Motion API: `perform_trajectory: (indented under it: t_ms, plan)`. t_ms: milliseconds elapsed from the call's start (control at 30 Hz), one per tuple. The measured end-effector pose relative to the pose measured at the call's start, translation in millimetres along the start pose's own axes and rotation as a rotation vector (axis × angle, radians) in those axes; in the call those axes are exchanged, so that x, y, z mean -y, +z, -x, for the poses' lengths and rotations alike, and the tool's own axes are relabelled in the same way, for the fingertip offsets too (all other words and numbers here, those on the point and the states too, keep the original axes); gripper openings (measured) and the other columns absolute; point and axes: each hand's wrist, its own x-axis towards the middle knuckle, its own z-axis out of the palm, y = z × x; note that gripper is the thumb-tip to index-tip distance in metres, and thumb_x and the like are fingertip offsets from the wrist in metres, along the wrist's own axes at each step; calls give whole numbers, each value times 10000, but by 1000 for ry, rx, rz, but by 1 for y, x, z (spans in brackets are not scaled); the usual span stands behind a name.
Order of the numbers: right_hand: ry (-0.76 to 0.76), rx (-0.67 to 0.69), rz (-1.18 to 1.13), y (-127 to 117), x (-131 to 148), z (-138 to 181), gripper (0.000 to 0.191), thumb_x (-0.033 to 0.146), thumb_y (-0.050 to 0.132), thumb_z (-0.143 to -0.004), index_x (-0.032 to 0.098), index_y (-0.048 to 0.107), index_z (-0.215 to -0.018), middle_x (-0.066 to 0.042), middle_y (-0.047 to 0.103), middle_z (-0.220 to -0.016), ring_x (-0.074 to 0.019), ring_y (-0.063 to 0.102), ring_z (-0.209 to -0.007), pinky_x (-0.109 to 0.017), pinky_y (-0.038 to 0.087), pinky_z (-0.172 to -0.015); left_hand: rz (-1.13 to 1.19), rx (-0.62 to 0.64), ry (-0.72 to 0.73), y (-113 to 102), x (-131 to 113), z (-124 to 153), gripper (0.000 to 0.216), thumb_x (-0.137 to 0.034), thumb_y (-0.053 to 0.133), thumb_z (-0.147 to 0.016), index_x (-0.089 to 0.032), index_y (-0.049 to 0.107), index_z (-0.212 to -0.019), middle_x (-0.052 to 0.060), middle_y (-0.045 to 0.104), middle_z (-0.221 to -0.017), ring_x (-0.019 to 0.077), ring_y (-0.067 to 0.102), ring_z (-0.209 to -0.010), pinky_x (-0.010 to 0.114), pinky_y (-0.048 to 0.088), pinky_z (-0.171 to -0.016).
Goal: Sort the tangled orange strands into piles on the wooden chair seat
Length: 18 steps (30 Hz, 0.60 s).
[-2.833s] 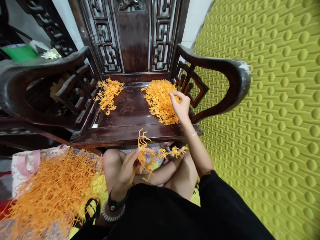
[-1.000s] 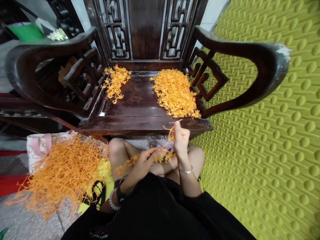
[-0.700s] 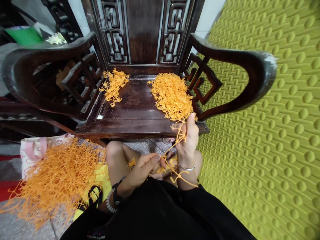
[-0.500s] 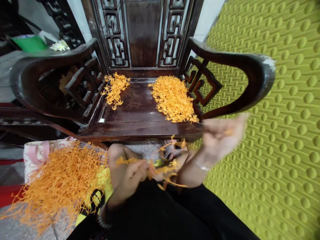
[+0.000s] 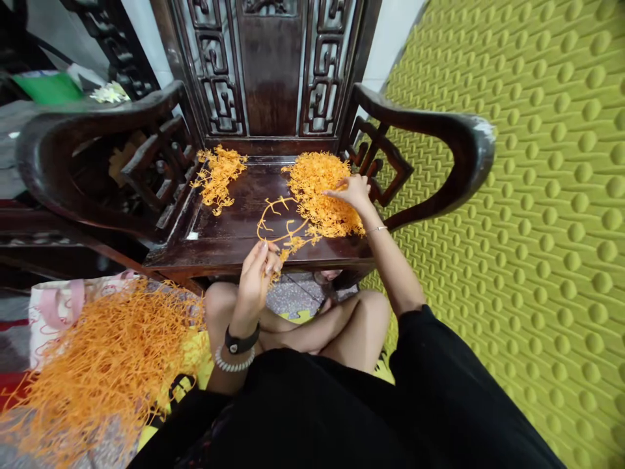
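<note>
My left hand (image 5: 258,267) pinches a thin orange branched plastic stem (image 5: 261,215), which curves in a loop over the front of the seat. Small orange spidery pieces (image 5: 294,245) hang along the part of the strand near my fingers. At the larger heap of orange flower-like pieces (image 5: 325,208), my right hand (image 5: 355,193) rests with thumb and fingers apart. The heap partly hides its fingertips, and I see nothing held there. A smaller cluster of such pieces (image 5: 218,179) lies on the left of the seat.
The dark wooden chair seat (image 5: 261,185) stands between two carved armrests. On the floor at left, a large pile of loose orange stems (image 5: 117,365) lies by a white bag with pink handles (image 5: 73,303). A yellow-green bumpy surface (image 5: 537,260) fills the right side.
My right hand has moved from the blurred spot beyond the seat's right front corner onto the heap. My left hand has risen to the seat edge, carrying the orange stem.
</note>
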Motion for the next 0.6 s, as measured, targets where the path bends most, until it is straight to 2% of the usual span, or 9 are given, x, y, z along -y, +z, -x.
perform_trajectory:
  t_ms: [100,167,233,300,367,400,467,533,600]
  plan:
    - [-91,-180,-124,0,2,17,483,538,743,-676,130,631,-908,-197,528,-1251,-348,414,-1236,-498,281,-1055,122,-51,-28,2,2,-9,239,-166,465,-942,-140,630,-770,-41,390,-527,77,507,-589,175,465,-694]
    - [-225,-381,-332,-6,10,57,392,507,673,-765,161,625,-943,-144,577,-1184,-272,495,-1159,-442,336,-1032,199,-66,-57,2,0,-12,272,-106,406,-948,-133,625,-790,-22,455,-599,81,552,-672,189,473,-755]
    - [-285,-441,-573,-10,21,112,277,456,561,-868,187,622,-889,-86,634,-983,-214,574,-990,-391,410,-953,293,-53,-84,3,-2,-11,297,-84,356,-957,-131,618,-825,-15,467,-634,86,565,-711,194,470,-761]
    - [-227,-298,-767,-7,30,168,276,439,496,-909,205,626,-841,-55,638,-860,-196,595,-867,-363,449,-876,398,-38,-106,6,-6,-8,323,-128,317,-984,-142,601,-829,-29,409,-592,90,548,-678,203,470,-750]
    - [-144,-35,-949,3,39,214,295,456,623,-825,229,621,-1014,-71,649,-1028,-220,595,-993,-371,439,-934,475,-42,-127,11,-9,-3,348,-213,304,-1007,-161,557,-773,-46,328,-554,87,491,-592,199,464,-700]
    - [-80,97,-1050,10,42,231,406,464,696,-760,244,598,-1086,-75,632,-1121,-231,580,-1063,-374,428,-970,492,-50,-134,14,-10,-1,356,-255,309,-1011,-169,526,-742,-52,295,-547,81,442,-539,186,450,-650]
    - [71,312,-1261,22,49,253,571,483,765,-672,272,561,-1162,-69,592,-1230,-236,557,-1135,-367,427,-999,484,-73,-150,17,-10,3,371,-298,310,-1013,-177,470,-701,-61,245,-542,73,310,-444,163,383,-523]
    - [209,458,-1448,28,56,260,531,512,735,-691,290,573,-1144,-51,602,-1214,-218,577,-1103,-346,465,-958,457,-90,-170,17,-9,5,382,-281,274,-1020,-180,441,-691,-69,199,-533,76,180,-399,163,302,-435]
    - [282,519,-1571,29,63,259,457,508,706,-721,292,596,-1108,-37,625,-1170,-201,598,-1055,-331,485,-927,440,-90,-186,13,-7,5,397,-249,234,-1022,-182,417,-677,-74,158,-520,83,115,-391,165,264,-408]
